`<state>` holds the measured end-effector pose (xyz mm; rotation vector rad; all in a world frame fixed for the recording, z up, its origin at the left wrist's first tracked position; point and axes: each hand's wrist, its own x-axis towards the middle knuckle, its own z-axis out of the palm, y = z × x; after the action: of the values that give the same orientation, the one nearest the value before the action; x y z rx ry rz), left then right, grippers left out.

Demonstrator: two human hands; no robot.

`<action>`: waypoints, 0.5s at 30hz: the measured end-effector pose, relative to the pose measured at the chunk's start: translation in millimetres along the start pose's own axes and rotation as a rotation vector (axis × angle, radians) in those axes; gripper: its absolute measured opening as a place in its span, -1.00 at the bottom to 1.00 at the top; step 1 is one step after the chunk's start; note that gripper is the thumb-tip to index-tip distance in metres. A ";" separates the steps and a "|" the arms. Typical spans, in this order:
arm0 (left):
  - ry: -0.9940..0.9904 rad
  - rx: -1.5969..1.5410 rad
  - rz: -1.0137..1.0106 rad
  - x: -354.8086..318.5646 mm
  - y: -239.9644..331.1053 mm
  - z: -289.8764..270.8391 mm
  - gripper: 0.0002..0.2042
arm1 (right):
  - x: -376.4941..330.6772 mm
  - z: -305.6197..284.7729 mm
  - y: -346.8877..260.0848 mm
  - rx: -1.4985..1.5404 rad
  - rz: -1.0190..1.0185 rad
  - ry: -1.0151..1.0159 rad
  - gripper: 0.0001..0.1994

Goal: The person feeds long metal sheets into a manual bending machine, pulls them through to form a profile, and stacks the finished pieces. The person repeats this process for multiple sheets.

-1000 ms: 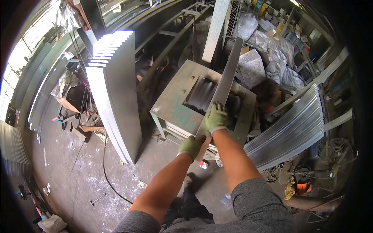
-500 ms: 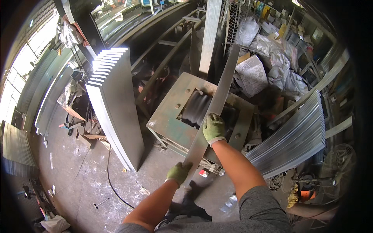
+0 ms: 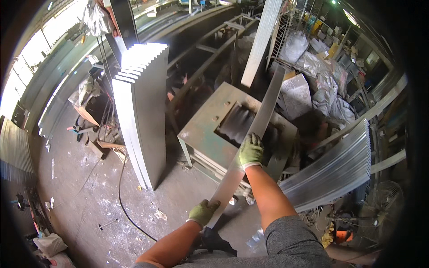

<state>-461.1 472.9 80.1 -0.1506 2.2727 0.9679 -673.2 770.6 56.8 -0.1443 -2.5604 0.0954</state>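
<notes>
- Gripping the metal strip (image 3: 228,190) near its 7 o'clock end with the left hand's (image 3: 203,212) fingers.
- Resting the right hand (image 3: 251,152) atop it, mid-strip; cannot tell if closed round the edges.
- Laid across the machine (image 3: 208,127), from 7 to 1 o'clock, over the dark roller (image 3: 236,125).
- Could pinch the right hand by sliding too near the roller.
- Could knock the pale box (image 3: 296,96), near the 1 o'clock end, through an uneven hold.
</notes>
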 end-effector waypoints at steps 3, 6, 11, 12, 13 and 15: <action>-0.045 0.004 -0.012 -17.6 -25.2 -0.4 -0.24 | -26.2 -1.2 -14.2 -0.016 0.023 -0.030 -0.58; -0.072 -0.014 -0.036 -36.0 -53.3 -0.3 -0.27 | -54.9 -6.7 -31.6 -0.038 -0.009 -0.037 -0.53; -0.103 -0.075 -0.092 -75.4 -116.3 0.7 -0.27 | -115.6 -28.1 -73.2 0.031 0.020 -0.155 -0.46; -0.099 -0.048 -0.088 -82.3 -129.6 0.6 -0.26 | -128.0 -32.9 -83.6 0.017 0.009 -0.148 -0.45; -0.097 -0.021 -0.082 -90.4 -143.1 0.6 -0.26 | -140.7 -38.8 -93.2 0.001 0.002 -0.149 -0.45; -0.114 -0.018 -0.091 -106.3 -168.8 0.3 -0.26 | -161.7 -50.1 -112.8 -0.001 0.008 -0.124 -0.48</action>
<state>-320.5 336.4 43.0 -0.1998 2.1350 0.9259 -520.4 640.7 22.7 -0.1538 -2.6842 0.1093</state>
